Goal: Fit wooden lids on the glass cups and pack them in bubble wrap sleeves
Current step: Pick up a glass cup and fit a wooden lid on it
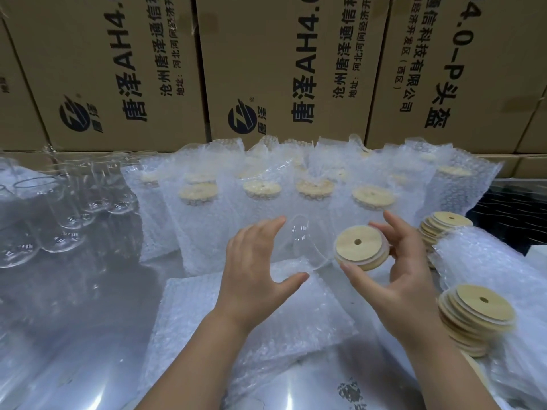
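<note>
On the far left of the shiny table [88, 335], bare cups [63, 229] stand packed together. More than five show, but the clear glass overlaps and I cannot tell the exact count. Behind everything, cardboard boxes [118, 69] with printed lettering form a wall; three broad faces are in full view.

Next come the wrapped cups [207, 220], upright in bubble wrap with wooden tops. Four tops show plainly in the front row, and several more rows behind blur into the plastic.

One left hand [254, 264] holds one glass cup [299, 244] on its side above the table, fingers curved over it and thumb beneath, the open rim facing right. Under both hands lies one pile of flat sleeves [236, 321].

One right hand [405, 267] pinches a single lid [359, 247] by its edge between thumb and fingers. The lid is round with one hole in the middle, tilted, and just beside the cup's rim; whether they touch I cannot tell.

Further right sit two stacks of lids [473, 312], one near the wrist and one further back, with a heap of bubble wrap [488, 261] between them. A dark crate [509, 208] sits at the far right edge.
</note>
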